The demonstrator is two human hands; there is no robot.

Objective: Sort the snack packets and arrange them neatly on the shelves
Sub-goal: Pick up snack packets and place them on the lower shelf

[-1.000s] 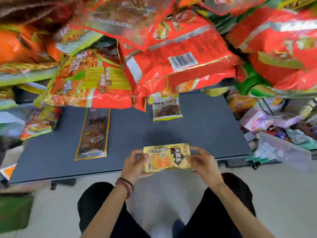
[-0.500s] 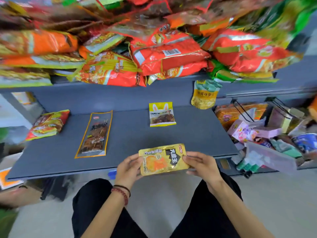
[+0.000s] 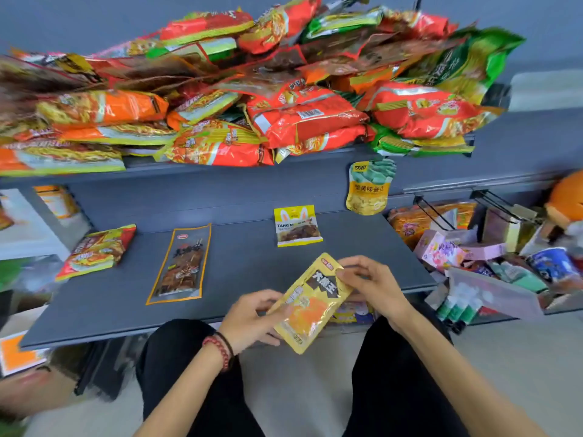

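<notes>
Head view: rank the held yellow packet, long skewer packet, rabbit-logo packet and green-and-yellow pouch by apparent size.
1. held yellow packet, but nearest the camera, so its lead is unsure
2. long skewer packet
3. green-and-yellow pouch
4. rabbit-logo packet, close to the pouch

Two hands, a left hand and a right hand, held one yellow snack packet. Of the two shelves, the lower shelf carried four single packets: one red noodle packet, one long skewer packet, one rabbit-eared packet and one yellow-green pouch. The upper shelf carried one heap of packets, too many and too blurred to count.
</notes>
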